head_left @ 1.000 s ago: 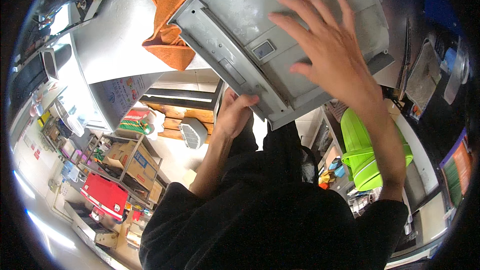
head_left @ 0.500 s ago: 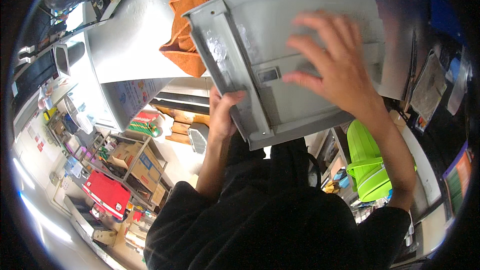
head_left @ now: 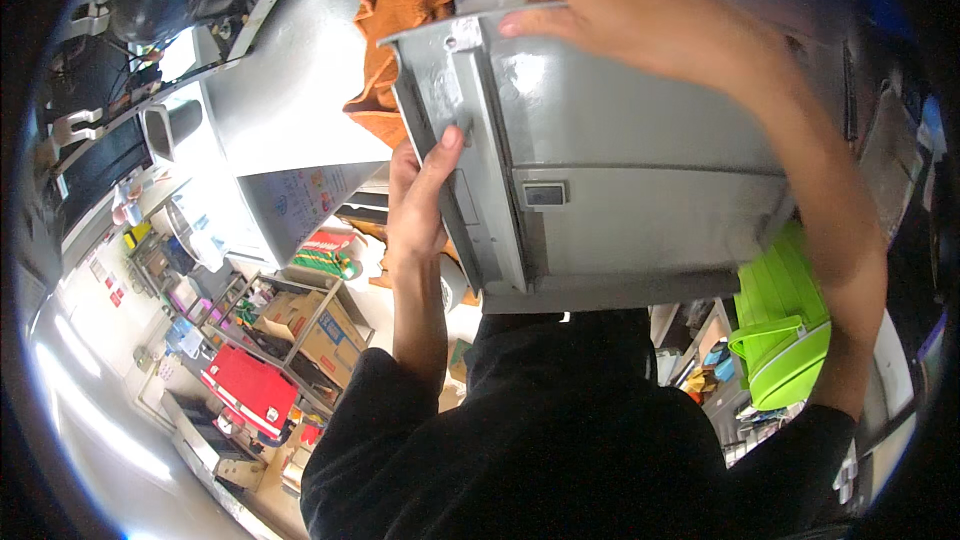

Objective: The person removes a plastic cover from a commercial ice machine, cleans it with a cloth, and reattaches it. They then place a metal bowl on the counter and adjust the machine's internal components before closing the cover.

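Observation:
A wide grey panel [head_left: 640,125] with a raised rib along its left side and a small rectangular fitting [head_left: 545,194] is held up in front of my body. My left hand [head_left: 420,205] grips its left edge, with the thumb lying on the face and the fingers behind. At the far edge, my right hand [head_left: 610,5] is closed over the rim, its thumb on the near face; its other fingers are partly hidden. An orange-brown cloth [head_left: 405,35] lies on the shiny metal surface [head_left: 290,90] just beyond the panel's left corner.
Bright green bins [head_left: 785,330] stand to the right, below my right forearm. On the left, a metal shelf rack holds cardboard boxes [head_left: 325,335], beside a red box [head_left: 250,390]. A white box-like unit [head_left: 250,210] sits left of the metal surface.
My right hand has moved from above the panel's face, fingers spread, to its far edge and taken hold there. The panel has tilted slightly, and my left thumb now points upward.

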Available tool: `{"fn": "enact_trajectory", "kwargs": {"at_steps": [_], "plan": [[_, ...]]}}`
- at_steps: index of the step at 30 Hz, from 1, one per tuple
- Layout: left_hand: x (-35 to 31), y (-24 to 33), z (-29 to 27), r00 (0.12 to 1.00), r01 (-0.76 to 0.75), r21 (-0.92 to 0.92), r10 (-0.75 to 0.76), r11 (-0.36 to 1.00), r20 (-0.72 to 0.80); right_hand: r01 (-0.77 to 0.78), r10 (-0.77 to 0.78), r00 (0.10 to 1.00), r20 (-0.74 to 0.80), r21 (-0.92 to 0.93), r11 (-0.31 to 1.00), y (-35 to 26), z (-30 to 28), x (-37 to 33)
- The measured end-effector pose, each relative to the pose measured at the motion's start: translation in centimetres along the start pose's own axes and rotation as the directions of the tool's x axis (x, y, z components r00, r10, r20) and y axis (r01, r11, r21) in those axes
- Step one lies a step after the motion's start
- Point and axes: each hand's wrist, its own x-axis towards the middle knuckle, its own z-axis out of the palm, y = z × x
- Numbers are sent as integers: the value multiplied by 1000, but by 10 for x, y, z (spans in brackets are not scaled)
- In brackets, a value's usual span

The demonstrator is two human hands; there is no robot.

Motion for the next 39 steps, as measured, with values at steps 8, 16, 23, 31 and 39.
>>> {"fn": "enact_trajectory", "kwargs": {"at_steps": [8,16,23,31,39], "plan": [[5,34,9,993,-32,-195,53,980,102,54,-76,992,-97,-205,977,-29,-15,-35],[-5,43,14,993,-49,-247,74,968,93,146,-203,963,-178,-290,946,-22,-8,-41],[-13,42,21,989,-145,-207,144,967,-19,172,-244,946,-213,-306,936,-15,-3,-43],[-13,43,18,986,-142,-261,161,955,52,207,-288,927,-242,-311,928,-10,2,-42],[-11,38,17,988,-109,-189,128,976,90,237,-341,892,-297,-335,912,-1,14,-44]]}}
